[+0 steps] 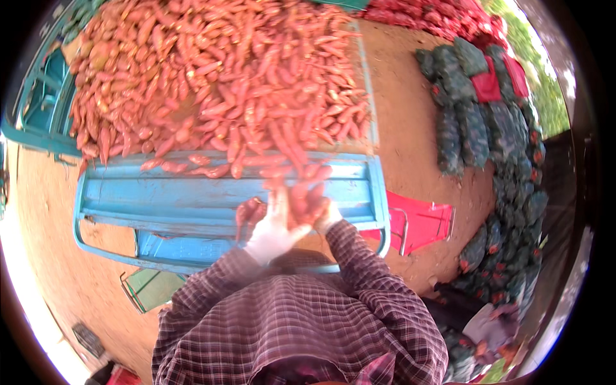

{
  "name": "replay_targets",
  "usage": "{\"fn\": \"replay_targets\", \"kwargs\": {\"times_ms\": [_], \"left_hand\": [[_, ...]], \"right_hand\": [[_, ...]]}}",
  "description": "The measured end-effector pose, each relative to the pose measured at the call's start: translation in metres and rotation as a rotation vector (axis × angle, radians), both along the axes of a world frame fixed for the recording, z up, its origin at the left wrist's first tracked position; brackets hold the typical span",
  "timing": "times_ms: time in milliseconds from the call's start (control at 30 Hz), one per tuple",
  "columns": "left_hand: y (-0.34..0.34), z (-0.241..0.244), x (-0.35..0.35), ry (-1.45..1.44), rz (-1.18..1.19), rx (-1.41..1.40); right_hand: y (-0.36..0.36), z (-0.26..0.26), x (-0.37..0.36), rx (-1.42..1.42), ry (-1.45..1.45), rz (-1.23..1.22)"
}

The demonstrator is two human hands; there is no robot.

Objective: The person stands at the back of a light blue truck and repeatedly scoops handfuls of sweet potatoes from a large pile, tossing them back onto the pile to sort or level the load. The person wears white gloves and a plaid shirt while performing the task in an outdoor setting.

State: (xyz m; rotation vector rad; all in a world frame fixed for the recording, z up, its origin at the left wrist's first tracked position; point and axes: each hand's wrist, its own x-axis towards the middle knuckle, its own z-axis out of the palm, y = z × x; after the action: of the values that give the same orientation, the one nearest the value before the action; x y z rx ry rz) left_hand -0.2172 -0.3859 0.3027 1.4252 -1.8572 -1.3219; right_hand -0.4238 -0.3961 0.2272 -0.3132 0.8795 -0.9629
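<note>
Both my hands wear white gloves and are blurred by motion above the lowered blue metal tailgate (159,199). My left hand (272,236) has its fingers stretched forward along one side of a bunch of reddish sweet potatoes (299,198). On the other side, my right hand (328,215) is curled around the bunch, its fingers partly hidden. Another small clump of sweet potatoes (249,211) is just left of my left hand. Several loose sweet potatoes (209,170) lie along the tailgate's far edge, in front of a large heap of sweet potatoes (216,72).
Filled dark green mesh sacks (474,130) stand in rows on the dirt floor (394,96) at right. Red sacks (433,17) lie beyond. A red folding seat (421,222) and a green one (156,288) flank the tailgate. A person (488,327) is at lower right.
</note>
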Motion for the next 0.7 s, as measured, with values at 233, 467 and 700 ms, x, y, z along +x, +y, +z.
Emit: {"fn": "replay_targets", "kwargs": {"times_ms": [233,467,700], "left_hand": [[0.051,0.028,-0.127,0.141,-0.399,-0.012],[0.067,-0.009,-0.073,0.425,-0.120,0.543],[0.068,-0.009,0.023,0.378,0.392,0.546]], "right_hand": [[0.156,-0.003,-0.199,-0.319,-0.231,-0.641],[0.222,-0.004,-0.402,-0.124,0.336,-0.898],[0.113,-0.050,-0.400,0.467,1.523,-0.870]]}}
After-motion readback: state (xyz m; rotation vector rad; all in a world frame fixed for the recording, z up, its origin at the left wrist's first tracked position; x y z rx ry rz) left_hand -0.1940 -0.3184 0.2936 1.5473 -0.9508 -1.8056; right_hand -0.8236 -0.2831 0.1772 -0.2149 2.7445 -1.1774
